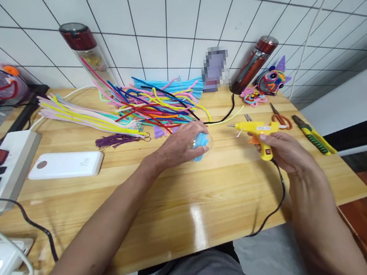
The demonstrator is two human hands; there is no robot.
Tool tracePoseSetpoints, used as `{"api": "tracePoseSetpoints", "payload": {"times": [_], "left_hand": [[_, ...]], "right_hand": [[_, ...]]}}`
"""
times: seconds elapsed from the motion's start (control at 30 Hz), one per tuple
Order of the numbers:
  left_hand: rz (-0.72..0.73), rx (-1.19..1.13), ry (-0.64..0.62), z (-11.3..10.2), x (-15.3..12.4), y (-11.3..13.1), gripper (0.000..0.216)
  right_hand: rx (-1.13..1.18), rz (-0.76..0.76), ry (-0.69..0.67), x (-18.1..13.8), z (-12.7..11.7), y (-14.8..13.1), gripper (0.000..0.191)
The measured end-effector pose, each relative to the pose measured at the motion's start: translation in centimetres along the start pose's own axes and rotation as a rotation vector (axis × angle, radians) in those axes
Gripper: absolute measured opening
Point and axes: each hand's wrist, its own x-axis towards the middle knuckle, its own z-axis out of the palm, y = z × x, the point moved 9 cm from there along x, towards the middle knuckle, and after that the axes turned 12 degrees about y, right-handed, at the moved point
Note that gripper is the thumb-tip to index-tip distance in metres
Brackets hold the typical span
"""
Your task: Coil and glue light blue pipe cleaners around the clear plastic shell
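Observation:
My right hand grips a yellow glue gun by its handle, nozzle pointing left, its black cord trailing off the table's front edge. A little to the left, my left hand rests on the wooden table, cupped over a clear round object wrapped in light blue pipe cleaner. The gun's tip is a short gap from that object. Behind my left hand lies a heap of coloured pipe cleaners.
Orange-handled scissors and a yellow-green tool lie at the right. Two red-capped bottles and a small pipe-cleaner figure stand at the back. A white power bank and a power strip sit left.

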Motion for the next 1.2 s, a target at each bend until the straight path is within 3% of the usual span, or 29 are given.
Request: {"api": "tracePoseSetpoints", "payload": {"times": [0.13,0.23,0.37,0.47,0.53,0.6,0.7,0.8,1.0,1.2], "left_hand": [[0.018,0.001,0.02,0.1,0.1,0.0,0.033],[0.025,0.025,0.021,0.1,0.1,0.2,0.034],[0.024,0.051,0.007,0.3,0.0,0.3,0.037],[0.018,0.054,0.003,0.2,0.0,0.2,0.036],[0.022,0.054,-0.005,0.3,0.0,0.1,0.035],[0.03,0.051,-0.018,0.3,0.0,0.1,0.035],[0.033,0.044,-0.027,0.4,0.0,0.1,0.036],[0.019,0.043,-0.028,0.4,0.0,0.0,0.038],[0.009,0.027,-0.021,0.4,0.0,0.0,0.034],[0.003,-0.002,-0.005,0.4,0.1,0.0,0.033]], "right_hand": [[-0.07,0.05,0.031,1.0,0.4,2.9,0.065],[-0.268,-0.035,0.147,0.9,-0.6,3.5,0.067],[-0.717,-0.441,0.542,-1.1,-2.6,-0.5,0.075],[-0.78,-0.673,0.543,-1.7,-1.3,-3.4,0.06],[-0.785,-0.643,0.49,-0.3,-1.1,-4.2,0.041],[-0.84,-0.533,0.502,2.0,-1.9,-4.6,0.034],[-1.044,-0.334,0.48,6.0,-2.8,-3.9,0.039],[-1.109,-0.253,0.441,8.9,-2.3,-2.6,0.046],[-1.132,-0.25,0.432,11.0,-0.9,-0.3,0.041],[-1.013,-0.382,0.347,10.2,0.1,-1.4,0.038]]}}
